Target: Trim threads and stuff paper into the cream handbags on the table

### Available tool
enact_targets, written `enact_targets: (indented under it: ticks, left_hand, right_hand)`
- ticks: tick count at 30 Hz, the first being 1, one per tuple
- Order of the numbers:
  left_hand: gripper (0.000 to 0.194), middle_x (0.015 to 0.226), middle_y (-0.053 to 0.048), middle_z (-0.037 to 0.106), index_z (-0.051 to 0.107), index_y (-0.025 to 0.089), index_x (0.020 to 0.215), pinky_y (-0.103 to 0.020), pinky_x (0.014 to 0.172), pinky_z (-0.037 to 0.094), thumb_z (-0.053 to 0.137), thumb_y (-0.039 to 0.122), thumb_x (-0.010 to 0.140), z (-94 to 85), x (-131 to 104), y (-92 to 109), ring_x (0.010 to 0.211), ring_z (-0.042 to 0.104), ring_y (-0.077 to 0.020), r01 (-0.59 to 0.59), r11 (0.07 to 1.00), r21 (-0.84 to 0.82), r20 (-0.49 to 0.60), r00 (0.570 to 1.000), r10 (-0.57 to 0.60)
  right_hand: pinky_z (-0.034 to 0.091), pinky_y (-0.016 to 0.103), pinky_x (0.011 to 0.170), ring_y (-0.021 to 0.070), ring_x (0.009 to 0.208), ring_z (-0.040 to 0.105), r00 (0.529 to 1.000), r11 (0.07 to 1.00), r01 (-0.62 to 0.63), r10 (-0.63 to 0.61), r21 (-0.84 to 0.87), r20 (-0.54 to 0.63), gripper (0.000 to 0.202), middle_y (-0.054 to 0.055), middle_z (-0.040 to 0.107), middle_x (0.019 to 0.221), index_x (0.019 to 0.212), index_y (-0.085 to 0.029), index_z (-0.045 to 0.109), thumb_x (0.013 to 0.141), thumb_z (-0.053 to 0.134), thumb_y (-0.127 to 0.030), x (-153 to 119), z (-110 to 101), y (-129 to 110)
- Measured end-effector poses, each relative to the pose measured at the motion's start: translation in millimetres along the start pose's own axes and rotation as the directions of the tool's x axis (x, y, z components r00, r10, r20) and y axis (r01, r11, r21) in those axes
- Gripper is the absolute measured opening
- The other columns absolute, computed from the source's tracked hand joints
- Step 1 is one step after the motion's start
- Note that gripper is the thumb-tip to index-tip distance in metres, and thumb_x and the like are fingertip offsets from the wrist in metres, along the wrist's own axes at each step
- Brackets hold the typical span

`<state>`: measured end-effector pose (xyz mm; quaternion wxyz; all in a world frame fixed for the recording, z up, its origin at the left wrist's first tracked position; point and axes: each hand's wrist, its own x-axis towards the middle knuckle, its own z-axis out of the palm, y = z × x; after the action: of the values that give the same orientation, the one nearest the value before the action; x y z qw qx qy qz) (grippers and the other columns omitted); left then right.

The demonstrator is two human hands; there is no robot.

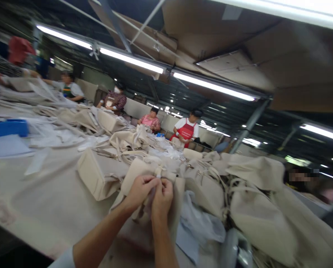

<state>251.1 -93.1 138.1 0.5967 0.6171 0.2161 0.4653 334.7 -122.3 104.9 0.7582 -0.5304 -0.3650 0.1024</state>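
Note:
A beige bag (178,197) stands in front of me on the table. At its upper edge, my left hand (141,189) and my right hand (162,191) meet with fingertips pinched together. Both are closed on a narrow beige strap (158,171) of this bag, which has a small whitish piece at the fingertips. Blur and my fingers hide the detail there. Just left of my hands, another beige bag (92,175) lies tipped on its side. Crumpled clear plastic (201,217) lies to the right of the bag I hold.
More beige bags (261,212) are heaped on the right. Others, with white wrapping (169,149), spread across the table (57,193). A blue box (7,128) and pale sheets (6,145) lie at left. Several people, one in a red apron (186,130), are at the far side.

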Motion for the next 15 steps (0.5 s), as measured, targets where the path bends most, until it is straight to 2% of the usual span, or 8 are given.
enact_targets:
  ticks: [2, 4, 8, 10, 12, 13, 14, 15]
  left_hand:
    - [0.036, 0.047, 0.007, 0.046, 0.071, 0.016, 0.076, -0.020, 0.037, 0.022, 0.078, 0.049, 0.064, -2.3, 2, -6, 0.039, 0.034, -0.0075, 0.107, 0.988, -0.111, 0.018, 0.994, -0.106]
    - [0.039, 0.045, 0.007, 0.047, 0.069, 0.016, 0.073, -0.019, 0.036, 0.022, 0.083, 0.049, 0.057, -6.7, 7, -11, 0.037, 0.035, -0.0073, 0.176, 0.972, -0.155, 0.044, 0.984, -0.171]
    - [0.036, 0.051, 0.003, 0.057, 0.064, 0.015, 0.064, -0.018, 0.039, 0.032, 0.086, 0.041, 0.050, -8.4, 14, -14, 0.042, 0.046, -0.0083, 0.155, 0.974, -0.164, 0.011, 0.988, -0.156]
    - [0.036, 0.052, 0.003, 0.060, 0.063, 0.016, 0.064, -0.019, 0.042, 0.039, 0.085, 0.041, 0.051, -6.3, 14, -13, 0.044, 0.050, -0.0102, 0.140, 0.974, -0.181, -0.021, 0.989, -0.146]
    - [0.035, 0.059, 0.000, 0.066, 0.063, 0.017, 0.065, -0.022, 0.051, 0.048, 0.085, 0.042, 0.053, -5.1, 13, -11, 0.054, 0.059, -0.0139, 0.129, 0.972, -0.196, -0.045, 0.989, -0.140]
    - [0.035, 0.064, -0.002, 0.069, 0.064, 0.017, 0.067, -0.023, 0.057, 0.052, 0.086, 0.042, 0.054, -5.3, 14, -10, 0.061, 0.064, -0.0158, 0.126, 0.973, -0.196, -0.049, 0.989, -0.138]
    - [0.035, 0.070, -0.004, 0.072, 0.065, 0.017, 0.068, -0.024, 0.062, 0.054, 0.086, 0.041, 0.055, -6.0, 14, -10, 0.067, 0.066, -0.0173, 0.125, 0.974, -0.190, -0.052, 0.989, -0.137]
    - [0.034, 0.073, -0.005, 0.074, 0.066, 0.017, 0.069, -0.025, 0.065, 0.055, 0.086, 0.041, 0.055, -7.0, 15, -11, 0.070, 0.068, -0.0180, 0.130, 0.975, -0.183, -0.053, 0.988, -0.142]
  right_hand:
    - [0.047, 0.030, 0.068, 0.0186, 0.068, 0.059, 1.000, 1.000, 0.019, -0.019, -0.025, -0.022, 0.016, 0.000, 0.063, 0.071, 0.078, -0.025, 0.053, 0.081, 0.054, -0.041, 0, 1, -1]
    - [0.048, 0.031, 0.071, 0.0193, 0.072, 0.060, 0.999, 0.998, 0.026, -0.029, -0.058, -0.036, 0.015, 0.001, 0.063, 0.073, 0.078, -0.025, 0.053, 0.083, 0.051, -0.039, 1, 5, -1]
    - [0.048, 0.031, 0.077, 0.0197, 0.079, 0.062, 1.000, 0.995, 0.023, -0.024, -0.096, -0.011, 0.014, 0.002, 0.067, 0.080, 0.082, -0.024, 0.055, 0.086, 0.049, -0.036, -3, 9, -5]
    - [0.049, 0.030, 0.076, 0.0186, 0.080, 0.064, 0.996, 0.996, 0.025, -0.018, -0.084, 0.083, 0.017, 0.002, 0.070, 0.085, 0.087, -0.023, 0.061, 0.088, 0.048, -0.035, -10, -3, -13]
    - [0.050, 0.028, 0.072, 0.0181, 0.081, 0.066, 0.981, 0.997, 0.010, 0.005, -0.078, 0.196, 0.026, 0.002, 0.072, 0.090, 0.094, -0.023, 0.066, 0.091, 0.046, -0.039, -17, -36, -22]
    - [0.049, 0.028, 0.071, 0.0187, 0.083, 0.067, 0.974, 0.995, 0.000, 0.021, -0.095, 0.225, 0.030, 0.003, 0.073, 0.093, 0.096, -0.023, 0.068, 0.091, 0.046, -0.043, -19, -62, -26]
    - [0.049, 0.029, 0.071, 0.0199, 0.084, 0.067, 0.984, 0.990, -0.010, 0.035, -0.142, 0.175, 0.033, 0.004, 0.074, 0.094, 0.095, -0.023, 0.070, 0.091, 0.048, -0.047, -19, -92, -28]
    - [0.047, 0.030, 0.076, 0.0214, 0.087, 0.066, 0.999, 0.972, 0.000, 0.009, -0.233, 0.040, 0.033, 0.004, 0.074, 0.092, 0.092, -0.022, 0.072, 0.088, 0.052, -0.049, -18, -127, -29]
